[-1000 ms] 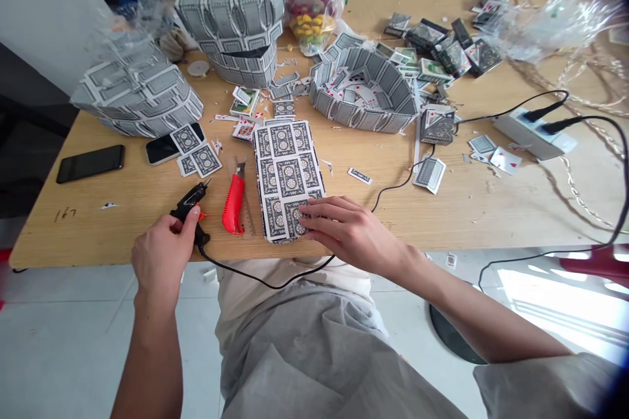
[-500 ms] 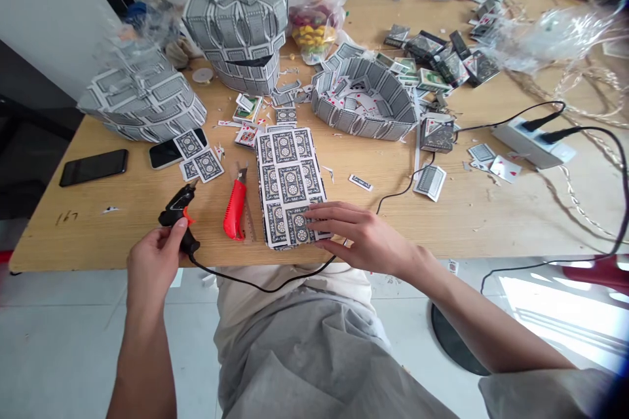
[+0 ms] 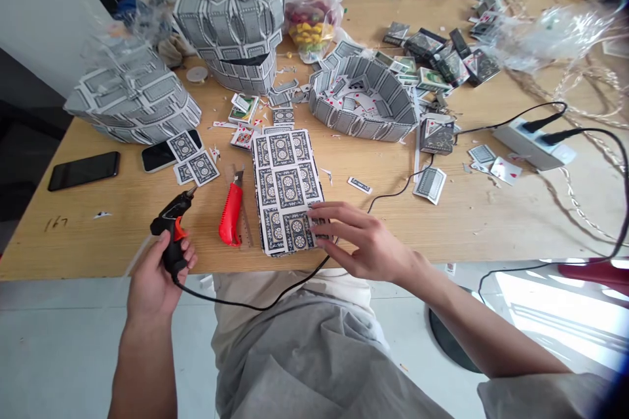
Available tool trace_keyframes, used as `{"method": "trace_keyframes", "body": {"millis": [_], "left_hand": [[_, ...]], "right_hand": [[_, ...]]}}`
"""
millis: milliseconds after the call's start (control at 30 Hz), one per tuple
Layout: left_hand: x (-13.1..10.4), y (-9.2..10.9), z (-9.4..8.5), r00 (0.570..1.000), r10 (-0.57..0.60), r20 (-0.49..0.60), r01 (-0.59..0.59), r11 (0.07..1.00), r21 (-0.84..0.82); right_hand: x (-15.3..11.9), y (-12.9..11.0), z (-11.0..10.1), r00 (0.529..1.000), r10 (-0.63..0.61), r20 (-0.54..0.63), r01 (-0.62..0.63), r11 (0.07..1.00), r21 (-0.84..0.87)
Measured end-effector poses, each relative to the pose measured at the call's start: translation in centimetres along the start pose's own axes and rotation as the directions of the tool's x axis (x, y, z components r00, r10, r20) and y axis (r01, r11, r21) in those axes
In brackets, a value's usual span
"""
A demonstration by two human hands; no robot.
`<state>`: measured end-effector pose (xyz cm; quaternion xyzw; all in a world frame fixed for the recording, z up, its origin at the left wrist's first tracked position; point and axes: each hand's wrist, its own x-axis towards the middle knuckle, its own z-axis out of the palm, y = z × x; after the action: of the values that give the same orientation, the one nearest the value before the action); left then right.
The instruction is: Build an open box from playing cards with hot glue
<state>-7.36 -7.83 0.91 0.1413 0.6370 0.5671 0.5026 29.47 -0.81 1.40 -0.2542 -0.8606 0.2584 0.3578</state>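
Note:
My left hand is wrapped round the handle of a black glue gun with an orange trigger, its nozzle pointing up and to the right. With fingers spread, my right hand rests on the lower right corner of a block covered in blue patterned playing cards. Between the glue gun and the block lies a red utility knife, beside a clear ruler. Loose cards overlap a phone on the left.
Card-covered containers stand at the back left. An open card-walled box sits behind the block. On the right are card packs, a power strip and a black cable.
My left hand has turned and now grips the glue gun round its handle, its fingers showing beside the trigger. My right hand stays at the block's corner.

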Motion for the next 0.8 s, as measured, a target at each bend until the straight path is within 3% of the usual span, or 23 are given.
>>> {"method": "trace_keyframes", "body": {"millis": [167,333,433,500,600,667,800], "left_hand": [[0.5,-0.6,0.6,0.992,0.09,-0.092,-0.072,0.981,0.18],[0.7,-0.7,1.0,0.987,0.099,-0.123,-0.082,0.987,0.14],[0.8,-0.8,1.3,0.983,0.108,-0.149,-0.084,0.984,0.156],[0.9,-1.0,1.6,0.98,0.119,-0.162,-0.09,0.98,0.176],[0.9,-1.5,1.9,0.969,0.162,-0.185,-0.121,0.969,0.216],[0.7,-1.8,2.0,0.96,0.192,-0.202,-0.146,0.964,0.222],[0.4,-2.5,1.7,0.945,0.238,-0.222,-0.193,0.959,0.206]], "right_hand": [[0.5,1.6,-0.2,0.958,0.127,-0.259,-0.141,0.989,-0.036],[2.6,3.2,-0.5,0.906,0.264,-0.333,-0.258,0.964,0.062],[5.5,3.9,-1.2,0.865,0.357,-0.353,-0.326,0.934,0.146],[8.1,4.5,-1.8,0.87,0.333,-0.364,-0.32,0.942,0.097],[12.0,5.8,-1.7,0.933,0.22,-0.285,-0.257,0.962,-0.097],[13.8,6.5,-0.4,0.964,0.199,-0.178,-0.235,0.948,-0.213],[14.6,6.9,3.7,0.964,0.265,0.017,-0.242,0.904,-0.352]]}}
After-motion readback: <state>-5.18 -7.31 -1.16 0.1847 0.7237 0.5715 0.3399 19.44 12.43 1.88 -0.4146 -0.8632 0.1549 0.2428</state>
